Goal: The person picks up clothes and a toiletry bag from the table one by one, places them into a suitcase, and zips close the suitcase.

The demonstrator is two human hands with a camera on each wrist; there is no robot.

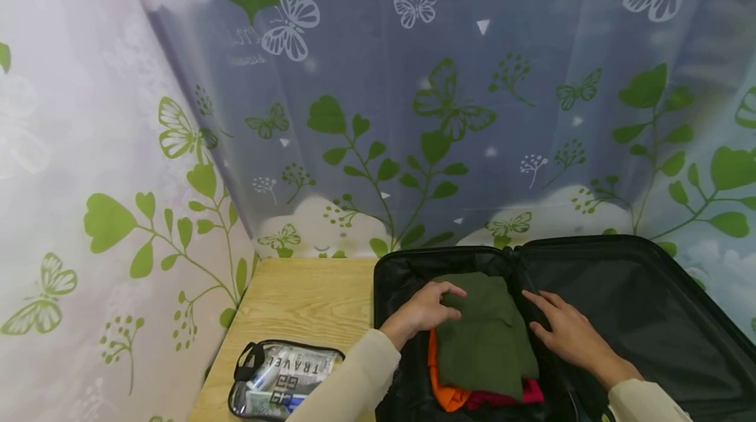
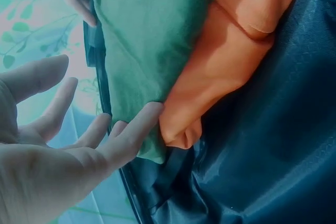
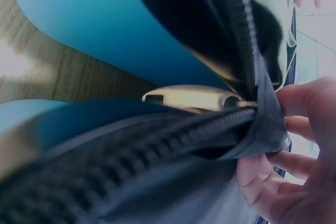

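A folded dark green garment (image 1: 481, 337) lies on top of orange cloth (image 1: 445, 389) and red cloth (image 1: 502, 399) inside an open black suitcase (image 1: 407, 264). Over the garment's left side is my left hand (image 1: 426, 309), its fingers loosely spread and holding nothing. In the left wrist view, one fingertip (image 2: 152, 109) overlaps the border between the green garment and the orange cloth (image 2: 226, 56). My right hand (image 1: 567, 333) is at the suitcase's hinge side, fingers relaxed. The right wrist view shows its fingers (image 3: 286, 163) right at the black fabric flap (image 3: 268, 124) beside the zipper (image 3: 152, 148).
A clear zipped travel pouch (image 1: 289, 376) with small items inside lies on the wooden table (image 1: 319, 291), left of the suitcase. The suitcase lid (image 1: 638, 304) is folded out to the right. Printed curtains (image 1: 366, 179) hang behind and at the sides.
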